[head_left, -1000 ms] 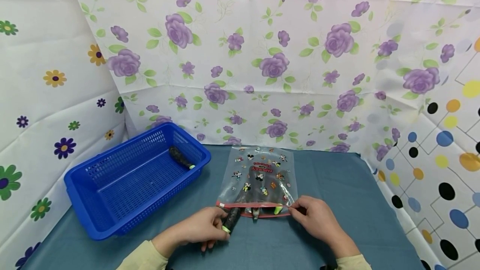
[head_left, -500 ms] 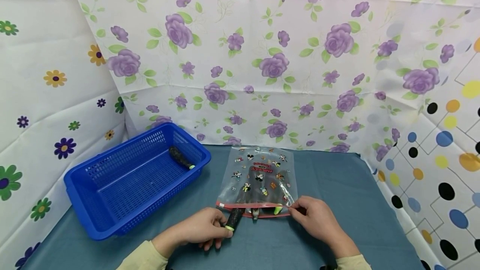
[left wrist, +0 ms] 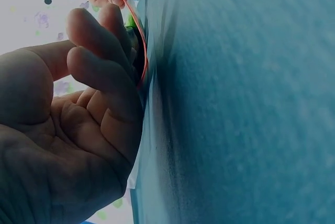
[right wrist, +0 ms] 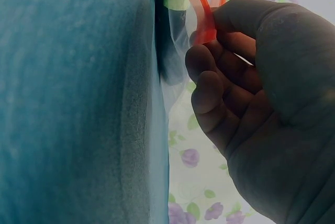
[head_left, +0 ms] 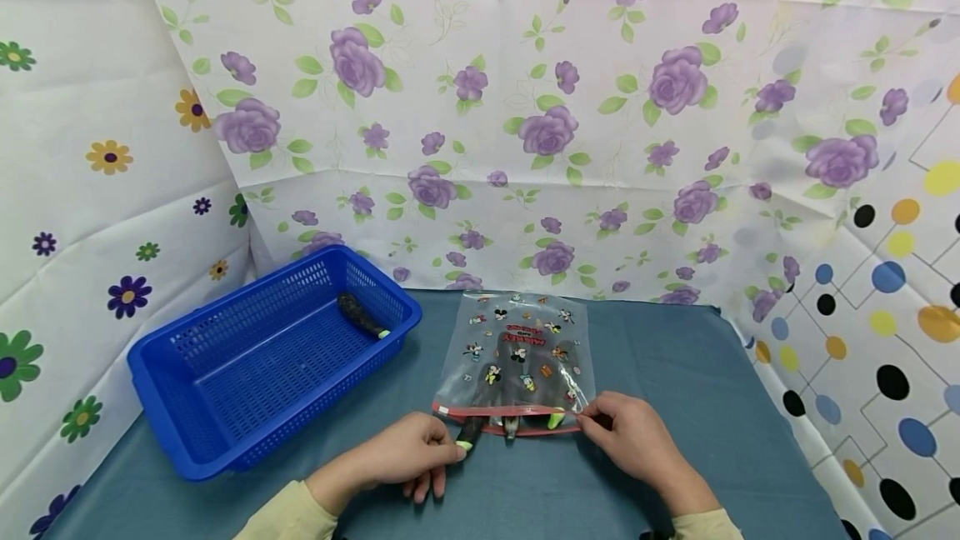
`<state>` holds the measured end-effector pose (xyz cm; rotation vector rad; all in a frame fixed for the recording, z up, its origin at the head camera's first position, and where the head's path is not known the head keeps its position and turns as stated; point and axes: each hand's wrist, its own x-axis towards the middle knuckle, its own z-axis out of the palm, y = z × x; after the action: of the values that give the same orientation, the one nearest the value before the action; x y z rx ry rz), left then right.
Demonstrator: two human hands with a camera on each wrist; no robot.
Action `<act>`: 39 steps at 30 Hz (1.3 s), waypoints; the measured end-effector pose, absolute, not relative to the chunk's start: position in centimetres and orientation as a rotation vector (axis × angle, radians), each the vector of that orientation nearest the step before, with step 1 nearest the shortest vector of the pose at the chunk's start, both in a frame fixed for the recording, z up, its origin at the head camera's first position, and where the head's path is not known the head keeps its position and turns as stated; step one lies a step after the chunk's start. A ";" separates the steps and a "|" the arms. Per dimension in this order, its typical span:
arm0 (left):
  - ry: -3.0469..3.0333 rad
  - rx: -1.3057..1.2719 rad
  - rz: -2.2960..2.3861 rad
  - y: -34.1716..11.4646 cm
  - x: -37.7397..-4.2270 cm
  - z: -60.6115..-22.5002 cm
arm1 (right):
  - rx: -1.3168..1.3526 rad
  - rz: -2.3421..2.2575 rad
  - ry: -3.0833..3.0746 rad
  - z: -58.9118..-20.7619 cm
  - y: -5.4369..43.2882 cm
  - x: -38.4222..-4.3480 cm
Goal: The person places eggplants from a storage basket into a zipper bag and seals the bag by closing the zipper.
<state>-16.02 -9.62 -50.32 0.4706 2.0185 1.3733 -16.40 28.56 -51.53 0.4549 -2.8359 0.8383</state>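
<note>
In the head view, a clear zip bag (head_left: pixel 480 365) with cartoon prints lies flat, its red-edged mouth towards me. My left hand (head_left: pixel 408 452) pinches the light green end of a long dark vegetable (head_left: pixel 473 427), most of which lies inside the bag. Beside it, a brownish tip (head_left: pixel 512 426) and a bright green tip (head_left: pixel 556 420) show at the mouth; dark shapes behind them are blurred by the plastic. My right hand (head_left: pixel 630 432) pinches the right corner of the red edge between thumb and forefinger. The right wrist view shows this red strip (right wrist: pixel 205 34) in the fingers.
To the left stands a blue perforated basket (head_left: pixel 262 269), with one dark, light-green-ended vegetable (head_left: pixel 360 315) at its right end. A blue-grey cloth (head_left: pixel 675 357) covers the table. Patterned sheets (head_left: pixel 480 148) close off the back and both sides.
The dark vegetable has slid further into the bag, and my left fingers have shifted slightly to its end. My right hand stays at the bag's corner.
</note>
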 end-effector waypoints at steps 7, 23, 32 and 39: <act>2.027 0.503 1.410 -9.5 -16.3 -50.5 | 0.457 0.831 -2.838 -51.6 28.7 -16.5; 2.087 0.560 1.382 -8.7 -16.6 -50.7 | 0.458 0.830 -2.831 -51.7 28.7 -16.5; 2.224 0.595 1.235 -7.9 -16.8 -50.9 | 0.451 0.829 -2.832 -51.8 28.7 -16.5; 2.376 0.614 1.125 -7.6 -16.8 -50.8 | 0.457 0.838 -2.832 -51.7 28.7 -16.5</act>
<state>-16.82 -7.57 -50.77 0.6143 2.3763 1.1250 -16.49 28.70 -51.68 0.4570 -2.8324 0.8378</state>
